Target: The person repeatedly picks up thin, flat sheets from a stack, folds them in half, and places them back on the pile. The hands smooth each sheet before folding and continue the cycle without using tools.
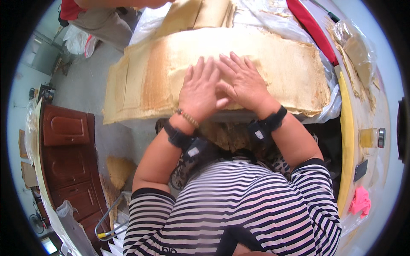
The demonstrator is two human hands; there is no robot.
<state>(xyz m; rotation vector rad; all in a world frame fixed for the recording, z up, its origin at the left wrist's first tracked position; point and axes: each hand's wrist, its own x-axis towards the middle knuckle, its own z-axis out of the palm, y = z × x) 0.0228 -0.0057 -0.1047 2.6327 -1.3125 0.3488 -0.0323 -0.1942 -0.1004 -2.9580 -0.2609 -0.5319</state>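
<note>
A large tan, rough-edged fibrous sheet lies across the table in front of me, with a rusty orange-brown band on its left part. My left hand rests palm down over its near middle, fingers stretched out and pointing away. Beside it, my right hand is also spread over the sheet, slanting left, its fingertips near those of the left. The two hands are close together at the thumbs. Neither one grips anything. Whether more layers lie under the sheet cannot be made out.
Folded tan sheets lie on the table's far side over clear plastic. Another person stands at the far left. A dark red cabinet is at the left. Along the right ledge are a jar, a phone and a pink cloth.
</note>
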